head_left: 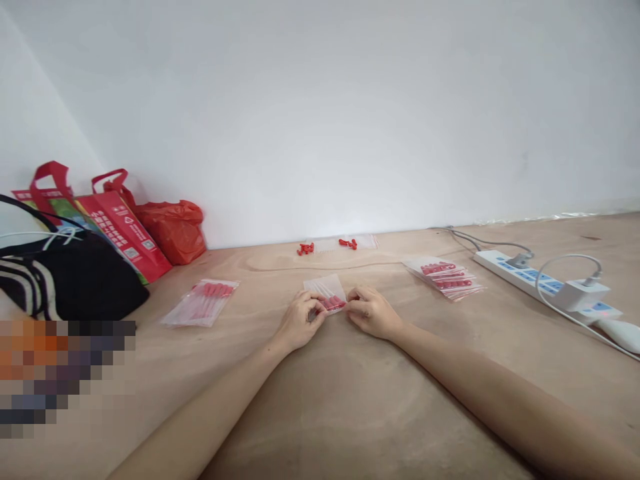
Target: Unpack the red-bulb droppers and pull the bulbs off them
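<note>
In the middle of the table lies a small clear plastic bag (325, 287) with several thin red-ended items (334, 303) inside. My left hand (303, 318) pinches its near left corner, fingers curled. At the near right corner, my right hand (371, 311) grips the bag between thumb and fingertips. The red ends lie along the edge closest to me, between both hands. What exactly the red items are is too small to tell.
Filled clear bags lie in a pile at left (203, 303) and another at right (445, 277). Loose red pieces (306, 249) rest near the wall. A power strip (530, 275) with cables stands right; a red bag (173, 227) and black bag (85, 280) stand left.
</note>
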The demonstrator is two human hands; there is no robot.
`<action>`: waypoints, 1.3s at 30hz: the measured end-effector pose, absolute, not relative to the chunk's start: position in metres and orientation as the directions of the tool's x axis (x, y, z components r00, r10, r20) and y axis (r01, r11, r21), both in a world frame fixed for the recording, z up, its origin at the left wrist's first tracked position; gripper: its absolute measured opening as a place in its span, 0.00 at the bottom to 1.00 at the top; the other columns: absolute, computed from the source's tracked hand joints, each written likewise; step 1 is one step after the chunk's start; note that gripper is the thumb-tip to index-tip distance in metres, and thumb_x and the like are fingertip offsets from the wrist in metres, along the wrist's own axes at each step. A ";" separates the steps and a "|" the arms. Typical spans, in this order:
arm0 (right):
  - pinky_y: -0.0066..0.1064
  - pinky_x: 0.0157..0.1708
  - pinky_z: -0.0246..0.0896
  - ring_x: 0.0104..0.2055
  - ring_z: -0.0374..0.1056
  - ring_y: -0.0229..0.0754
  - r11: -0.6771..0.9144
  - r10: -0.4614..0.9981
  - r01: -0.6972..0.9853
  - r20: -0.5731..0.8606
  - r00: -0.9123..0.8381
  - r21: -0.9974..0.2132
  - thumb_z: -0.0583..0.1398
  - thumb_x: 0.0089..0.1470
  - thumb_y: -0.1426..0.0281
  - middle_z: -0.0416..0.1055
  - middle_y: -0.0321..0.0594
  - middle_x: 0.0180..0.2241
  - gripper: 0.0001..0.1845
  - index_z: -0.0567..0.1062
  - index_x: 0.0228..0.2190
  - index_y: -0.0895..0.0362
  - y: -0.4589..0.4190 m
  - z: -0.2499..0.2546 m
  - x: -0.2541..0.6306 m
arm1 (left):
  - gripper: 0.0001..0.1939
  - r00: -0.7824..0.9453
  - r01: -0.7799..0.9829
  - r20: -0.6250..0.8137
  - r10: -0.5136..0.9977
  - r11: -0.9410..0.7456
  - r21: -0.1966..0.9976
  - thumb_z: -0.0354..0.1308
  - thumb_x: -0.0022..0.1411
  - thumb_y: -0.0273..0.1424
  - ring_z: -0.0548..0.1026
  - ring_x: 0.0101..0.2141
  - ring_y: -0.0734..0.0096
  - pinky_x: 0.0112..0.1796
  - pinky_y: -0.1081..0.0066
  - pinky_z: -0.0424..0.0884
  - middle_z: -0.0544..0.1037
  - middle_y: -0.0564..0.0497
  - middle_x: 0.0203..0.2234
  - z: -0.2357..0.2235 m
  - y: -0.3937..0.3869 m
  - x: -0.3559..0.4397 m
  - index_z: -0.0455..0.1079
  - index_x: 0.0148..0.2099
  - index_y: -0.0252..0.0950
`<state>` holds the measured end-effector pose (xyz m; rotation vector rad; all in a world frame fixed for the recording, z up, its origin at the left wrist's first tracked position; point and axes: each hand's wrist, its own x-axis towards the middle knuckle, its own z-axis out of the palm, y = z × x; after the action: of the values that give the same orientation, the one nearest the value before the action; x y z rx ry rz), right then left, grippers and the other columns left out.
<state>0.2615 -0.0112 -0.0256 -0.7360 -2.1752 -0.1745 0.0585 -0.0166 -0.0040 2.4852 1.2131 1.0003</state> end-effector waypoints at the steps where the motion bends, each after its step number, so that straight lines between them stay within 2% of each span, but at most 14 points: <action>1: 0.28 0.32 0.54 0.31 0.59 0.36 0.817 0.453 0.563 0.739 -0.499 -0.121 0.54 0.44 0.79 0.64 0.38 0.28 0.10 0.72 0.27 0.56 -0.011 -0.026 0.262 | 0.06 0.434 0.623 0.486 0.759 -0.642 0.447 0.54 0.54 0.26 0.68 0.39 0.67 0.42 0.64 0.64 0.72 0.49 0.34 -0.004 -0.017 0.058 0.68 0.25 0.35; 11: 0.28 0.32 0.54 0.32 0.60 0.36 0.794 0.497 0.589 0.721 -0.484 -0.152 0.55 0.45 0.78 0.65 0.38 0.29 0.08 0.72 0.28 0.56 -0.012 -0.025 0.262 | 0.06 0.445 0.616 0.488 0.751 -0.652 0.442 0.54 0.53 0.26 0.68 0.39 0.67 0.42 0.65 0.64 0.72 0.49 0.35 -0.006 -0.015 0.057 0.68 0.25 0.36; 24: 0.29 0.33 0.54 0.32 0.60 0.37 0.801 0.486 0.584 0.714 -0.504 -0.132 0.55 0.45 0.78 0.65 0.39 0.29 0.08 0.72 0.27 0.55 -0.013 -0.025 0.263 | 0.05 0.445 0.616 0.484 0.753 -0.650 0.445 0.54 0.53 0.26 0.68 0.40 0.66 0.42 0.63 0.64 0.72 0.49 0.35 -0.006 -0.017 0.057 0.68 0.26 0.36; 32: 0.30 0.34 0.55 0.34 0.60 0.38 0.785 0.545 0.589 0.667 -0.508 -0.193 0.57 0.45 0.76 0.66 0.38 0.30 0.05 0.71 0.27 0.56 -0.011 -0.025 0.261 | 0.05 0.456 0.615 0.484 0.746 -0.658 0.435 0.54 0.53 0.26 0.68 0.39 0.67 0.42 0.64 0.64 0.72 0.49 0.34 -0.005 -0.017 0.058 0.68 0.26 0.36; 39: 0.30 0.34 0.54 0.33 0.58 0.38 0.790 0.525 0.593 0.673 -0.522 -0.156 0.54 0.48 0.77 0.65 0.39 0.29 0.07 0.71 0.26 0.57 -0.010 -0.023 0.256 | 0.06 0.465 0.592 0.517 0.719 -0.687 0.422 0.53 0.55 0.27 0.69 0.39 0.68 0.42 0.65 0.65 0.73 0.49 0.34 -0.006 -0.015 0.065 0.68 0.26 0.36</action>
<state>0.2564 -0.0102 -0.0234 -0.8235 -2.2358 -0.1193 0.0653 -0.0153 -0.0060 2.5274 1.1434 1.0261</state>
